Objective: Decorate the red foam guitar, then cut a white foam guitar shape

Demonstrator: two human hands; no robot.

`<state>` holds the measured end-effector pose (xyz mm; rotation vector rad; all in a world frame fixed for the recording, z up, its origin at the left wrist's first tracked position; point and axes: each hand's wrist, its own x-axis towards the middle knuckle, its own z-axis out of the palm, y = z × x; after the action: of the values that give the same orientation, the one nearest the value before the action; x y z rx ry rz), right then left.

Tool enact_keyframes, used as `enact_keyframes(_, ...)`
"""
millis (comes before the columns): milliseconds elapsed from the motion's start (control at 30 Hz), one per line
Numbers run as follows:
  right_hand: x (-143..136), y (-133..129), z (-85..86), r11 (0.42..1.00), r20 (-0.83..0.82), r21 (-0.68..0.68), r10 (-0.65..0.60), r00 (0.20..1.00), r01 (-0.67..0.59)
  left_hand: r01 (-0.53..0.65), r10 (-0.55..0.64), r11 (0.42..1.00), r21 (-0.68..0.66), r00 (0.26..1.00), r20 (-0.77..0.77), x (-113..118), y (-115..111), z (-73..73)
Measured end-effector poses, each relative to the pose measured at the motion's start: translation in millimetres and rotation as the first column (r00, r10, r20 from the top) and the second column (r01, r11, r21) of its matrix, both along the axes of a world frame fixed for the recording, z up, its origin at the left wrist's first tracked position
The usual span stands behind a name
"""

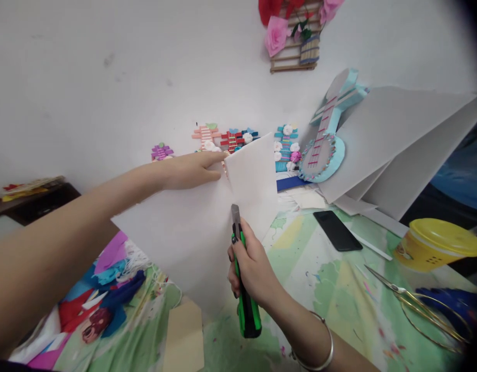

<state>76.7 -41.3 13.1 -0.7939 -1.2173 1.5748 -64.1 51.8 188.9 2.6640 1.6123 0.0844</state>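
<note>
A large white foam board (176, 232) stands tilted in front of me, with a slit or fold near its top and one flap (254, 170) angled away from the rest. My left hand (190, 169) is at the board's upper edge and grips it beside the slit, fingers pointing right; part of the fingertips is hidden. In my right hand (254, 263) is a green and black utility knife (248, 310), fingers wrapped round its handle. Its blade end points up, close to the board just below the slit.
Right of the board lie a black phone (337, 230), a yellow lidded tub (435, 245) and gold-handled scissors (424, 305). White boards (401, 139) and a blue craft guitar (327, 134) lean at the wall. Coloured scraps (107, 294) and a tan card piece (183, 338) are at lower left.
</note>
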Motion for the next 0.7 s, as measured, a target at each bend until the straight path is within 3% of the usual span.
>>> enact_keyframes(400,-6,-16,-15.9,1.0,0.182,0.022,0.013,0.983,-0.017,0.104,-0.103,0.994,-0.023,0.994,0.032,-9,6,-0.5)
enact_keyframes(700,-3,-27,-27.4,0.968,0.332,0.252,-0.094,0.938,0.008,0.12,-0.116,0.992,-0.049,0.99,0.083,-4,1,1.5)
